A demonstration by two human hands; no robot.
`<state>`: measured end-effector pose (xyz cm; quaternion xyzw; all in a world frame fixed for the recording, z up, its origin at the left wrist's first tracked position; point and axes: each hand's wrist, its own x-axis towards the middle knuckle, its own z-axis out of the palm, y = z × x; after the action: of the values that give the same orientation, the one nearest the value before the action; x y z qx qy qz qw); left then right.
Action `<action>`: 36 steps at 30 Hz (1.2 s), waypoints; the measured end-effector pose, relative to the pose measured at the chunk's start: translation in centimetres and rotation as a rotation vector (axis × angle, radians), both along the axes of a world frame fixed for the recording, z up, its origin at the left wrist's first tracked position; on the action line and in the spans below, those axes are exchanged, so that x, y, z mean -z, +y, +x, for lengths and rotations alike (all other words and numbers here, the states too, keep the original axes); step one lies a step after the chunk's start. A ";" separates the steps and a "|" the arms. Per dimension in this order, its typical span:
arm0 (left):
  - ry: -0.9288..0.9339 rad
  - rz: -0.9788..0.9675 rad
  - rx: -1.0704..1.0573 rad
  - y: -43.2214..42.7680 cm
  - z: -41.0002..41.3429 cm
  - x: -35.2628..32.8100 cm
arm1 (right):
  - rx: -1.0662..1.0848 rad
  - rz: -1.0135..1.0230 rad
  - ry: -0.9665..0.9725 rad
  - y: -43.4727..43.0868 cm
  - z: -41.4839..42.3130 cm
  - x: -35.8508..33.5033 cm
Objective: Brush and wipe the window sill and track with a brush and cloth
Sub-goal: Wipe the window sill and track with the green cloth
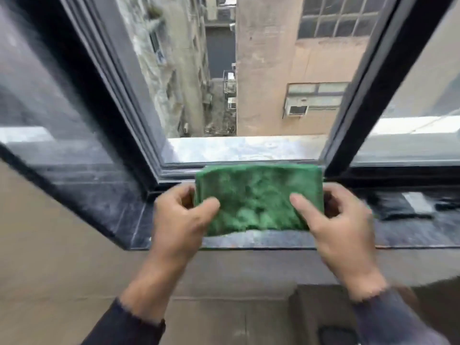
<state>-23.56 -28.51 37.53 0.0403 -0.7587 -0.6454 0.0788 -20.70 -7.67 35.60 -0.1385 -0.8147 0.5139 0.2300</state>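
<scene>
A folded green cloth (257, 199) is stretched flat between both hands just above the dark stone window sill (104, 207). My left hand (180, 220) pinches its left edge, thumb on top. The right edge is gripped the same way by my right hand (341, 220). The cloth's far edge hangs over the window track (179, 169), which runs along the bottom of the open window. No brush is in view.
The window is open in the middle, with dark frames (117, 83) at left and right and a deep drop to an alley between buildings. A pale outer ledge (244, 148) lies beyond the track. A dark object (403, 205) rests on the sill at right.
</scene>
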 end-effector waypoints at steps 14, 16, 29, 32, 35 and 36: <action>0.082 -1.142 0.071 -7.8 -1.6 9.0 | -0.624 1.044 -0.030 -12.0 -12.1 3.6; 0.075 -1.160 0.079 -7.8 -1.5 8.9 | -0.543 1.048 -0.045 -7.4 -11.1 3.9; -0.029 -1.046 -0.077 -5.9 -1.5 7.5 | -0.480 0.913 -0.100 -16.2 -12.1 3.9; 0.010 -1.030 -0.134 -6.1 -1.8 8.2 | -0.544 0.879 -0.018 -14.1 -12.0 3.7; 0.038 -1.108 -0.068 -6.1 -1.8 8.8 | -0.477 0.860 -0.003 -8.3 -10.8 3.3; 0.027 -1.120 -0.050 -6.1 -1.6 8.7 | -0.434 0.822 -0.018 -6.7 -10.4 2.8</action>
<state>-25.18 -34.59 28.78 0.0020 -0.9833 -0.1423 0.1132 -31.08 -14.37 32.77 0.1334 -0.9629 0.1836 0.1461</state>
